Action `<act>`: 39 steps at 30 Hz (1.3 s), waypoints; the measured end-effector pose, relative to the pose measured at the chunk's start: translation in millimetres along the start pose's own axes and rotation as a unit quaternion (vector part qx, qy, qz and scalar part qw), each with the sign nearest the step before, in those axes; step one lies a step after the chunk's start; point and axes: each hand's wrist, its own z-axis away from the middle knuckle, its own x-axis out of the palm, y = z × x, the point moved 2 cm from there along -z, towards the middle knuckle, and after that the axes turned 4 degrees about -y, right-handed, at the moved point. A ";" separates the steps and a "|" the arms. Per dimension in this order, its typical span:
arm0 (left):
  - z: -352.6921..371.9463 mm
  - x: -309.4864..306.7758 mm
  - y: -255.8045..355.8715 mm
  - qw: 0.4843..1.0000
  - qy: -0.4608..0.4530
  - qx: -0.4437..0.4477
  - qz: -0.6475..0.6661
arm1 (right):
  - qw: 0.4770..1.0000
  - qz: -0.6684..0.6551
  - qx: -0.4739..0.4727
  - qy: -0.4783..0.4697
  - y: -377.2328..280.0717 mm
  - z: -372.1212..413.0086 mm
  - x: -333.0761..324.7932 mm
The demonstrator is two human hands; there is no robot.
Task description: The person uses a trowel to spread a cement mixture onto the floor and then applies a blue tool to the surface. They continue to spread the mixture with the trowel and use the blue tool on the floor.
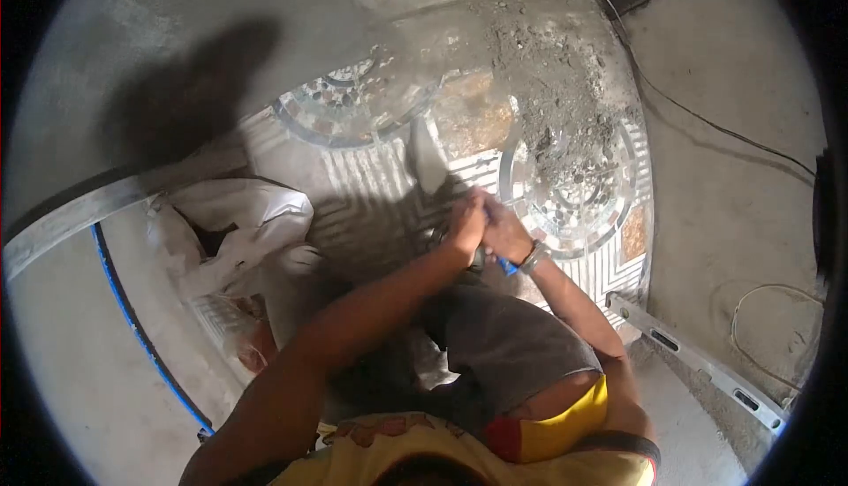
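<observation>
My left hand [467, 225] and my right hand [508, 234] are closed and pressed together above the patterned tile floor [367, 173], in front of my knees. A small blue piece [507, 265] shows just below my right hand. My fingers hide most of what they grip, so its kind cannot be made out. A metal band [533, 257] circles my right wrist. To the left of my legs lies a crumpled white sack [238, 217] with its mouth open.
Loose grey rubble [556, 80] covers the tiles ahead. A spirit level [707, 367] lies at the right, near a thin cable [707, 122] along the wall. A blue hose [141, 331] runs down the left side, below a long straight bar [79, 221].
</observation>
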 end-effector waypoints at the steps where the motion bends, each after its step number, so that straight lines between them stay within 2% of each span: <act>1: -6.7 12.6 27.5 0.994 -0.073 -0.076 0.000 | 0.999 -0.001 0.016 0.044 11.0 -8.6 -9.6; 2: -12.0 27.3 56.6 0.976 -0.155 -0.152 -0.017 | 0.996 -0.004 0.031 0.087 21.9 -17.1 -19.3; 4: -23.5 53.2 93.8 0.964 -0.211 -0.156 -0.039 | 0.992 -0.065 -0.019 0.109 0.6 -17.6 -42.5; 6: -10.1 58.2 111.0 0.989 -0.144 -0.005 -0.006 | 0.992 -0.047 -0.042 0.105 -24.1 -9.2 -52.5; 7: 9.9 48.6 122.4 0.992 -0.126 0.001 -0.007 | 0.995 -0.019 -0.040 0.094 -38.4 -1.7 -52.8; 8: 7.9 45.7 107.5 0.991 -0.091 0.062 0.073 | 0.979 0.114 -0.100 0.139 -29.7 -9.3 -51.1; 9: 16.4 35.7 105.6 0.992 -0.040 0.061 0.105 | 0.972 0.124 -0.168 0.111 -48.6 -6.4 -42.5; 10: 26.4 27.0 99.8 0.990 0.006 0.054 0.132 | 0.961 0.129 -0.228 0.087 -64.0 -0.2 -31.6; 11: 7.1 20.0 60.3 0.976 -0.039 -0.019 0.215 | 0.931 0.235 -0.280 0.011 -70.4 2.5 -23.5; 12: 6.9 11.6 49.2 0.957 -0.057 -0.054 0.279 | 0.909 0.268 -0.318 -0.010 -73.4 2.9 -17.7; 14: 14.4 -2.1 40.7 0.932 -0.041 -0.065 0.353 | 0.899 0.250 -0.361 0.004 -70.8 -4.0 -1.1; 15: 17.8 -7.7 45.8 0.931 -0.017 -0.068 0.359 | 0.899 0.242 -0.365 0.013 -65.0 -12.1 5.5; 16: 17.1 -13.1 48.5 0.931 0.024 -0.105 0.349 | 0.909 0.258 -0.327 -0.016 -58.0 -23.4 4.4; 17: 3.9 -12.8 49.0 0.927 0.028 -0.116 0.357 | 0.916 0.276 -0.288 -0.044 -51.6 -34.1 3.4; 18: -4.6 -14.5 54.7 0.922 0.036 -0.131 0.363 | 0.859 0.381 -0.337 -0.055 -37.2 -51.2 1.1; 19: -14.4 -9.1 62.7 0.892 -0.090 -0.133 0.423 | 0.789 0.472 -0.390 -0.055 -22.4 -68.3 -1.5; 20: -18.2 -11.5 92.6 0.913 -0.092 -0.158 0.364 | 0.786 0.425 -0.448 0.006 -26.5 -73.2 -7.1; 21: -21.3 -7.9 127.1 0.928 -0.097 -0.192 0.305 | 0.829 0.450 -0.332 0.015 -45.2 -75.1 -13.8; 22: -23.9 -0.1 139.5 0.936 -0.110 -0.220 0.250 | 0.843 0.458 -0.280 0.020 -36.2 -78.7 -17.1; 23: -25.4 1.4 124.9 0.935 -0.103 -0.205 0.272 | 0.854 0.468 -0.228 0.025 -26.8 -82.0 -20.3; 24: -29.4 -3.3 102.8 0.933 -0.096 -0.183 0.294 | 0.851 0.462 -0.250 0.032 12.8 -99.8 -11.4; 26: -41.9 -17.6 55.1 0.929 -0.075 -0.130 0.337 | 0.832 0.442 -0.334 -0.035 -6.1 -80.7 -6.3; 27: -47.0 -22.9 28.0 0.934 -0.026 -0.105 0.341 | 0.866 0.380 -0.325 -0.030 -12.9 -84.0 -10.7; 29: -47.8 -18.0 37.9 0.946 -0.037 -0.128 0.296 | 0.924 0.245 -0.291 -0.024 -10.0 -86.0 -8.6; 30: -48.7 -15.5 42.5 0.951 -0.043 -0.140 0.274 | 0.884 0.372 -0.283 -0.032 -6.9 -86.0 -13.2; 31: -55.3 -8.3 72.5 0.952 -0.059 -0.180 0.241 | 0.824 0.490 -0.281 -0.040 -3.4 -85.9 -17.7; 33: -56.2 10.4 121.8 0.950 -0.060 -0.233 0.199 | 0.861 0.430 -0.268 0.042 -37.6 -93.5 -35.5; 34: -55.4 13.0 119.9 0.953 -0.053 -0.223 0.197 | 0.862 0.426 -0.273 0.031 -37.3 -98.9 -44.4; 35: -55.6 12.5 105.4 0.959 -0.041 -0.195 0.200 | 0.804 0.503 -0.311 0.058 -27.3 -86.0 -37.8; 36: -70.8 6.3 66.9 0.969 -0.069 -0.107 0.214 | 0.737 0.576 -0.343 0.086 -15.2 -66.9 -28.8; 37: -85.2 0.1 29.2 0.967 -0.099 -0.018 0.233 | 0.846 0.439 -0.296 0.066 -19.5 -70.2 -27.3; 38: -84.1 4.4 36.1 0.962 -0.092 -0.023 0.255 | 0.924 0.277 -0.255 0.065 -23.5 -73.3 -25.9; 39: -73.1 7.0 42.4 0.957 -0.080 -0.037 0.278 | 0.926 0.277 -0.248 0.072 -17.0 -74.8 -27.0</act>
